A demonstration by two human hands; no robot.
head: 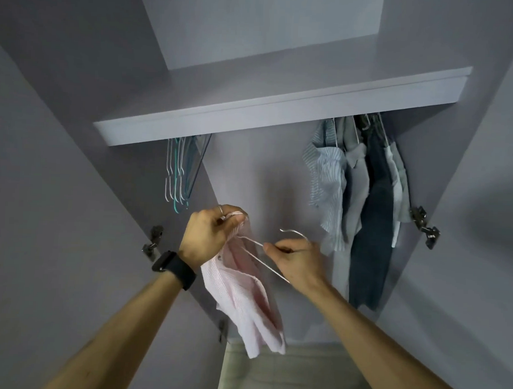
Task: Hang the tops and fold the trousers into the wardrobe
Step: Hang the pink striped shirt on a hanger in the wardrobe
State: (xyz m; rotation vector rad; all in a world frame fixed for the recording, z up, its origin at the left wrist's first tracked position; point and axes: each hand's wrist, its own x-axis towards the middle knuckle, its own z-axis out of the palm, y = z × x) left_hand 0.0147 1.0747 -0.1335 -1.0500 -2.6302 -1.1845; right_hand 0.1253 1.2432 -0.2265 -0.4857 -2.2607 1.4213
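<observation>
Pink striped shirt (245, 304), seemingly limp and light, hung bunched at the shoulder in left hand (207, 236); right hand (296, 259) pinched thin wire hanger (252, 240) near its hook.

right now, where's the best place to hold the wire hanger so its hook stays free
At the neck just under the hook, from below on the right, where the right hand pinches the hanger. The hook curls clear above those fingers, and the far arm runs into the pink shirt that the left hand grips.
</observation>
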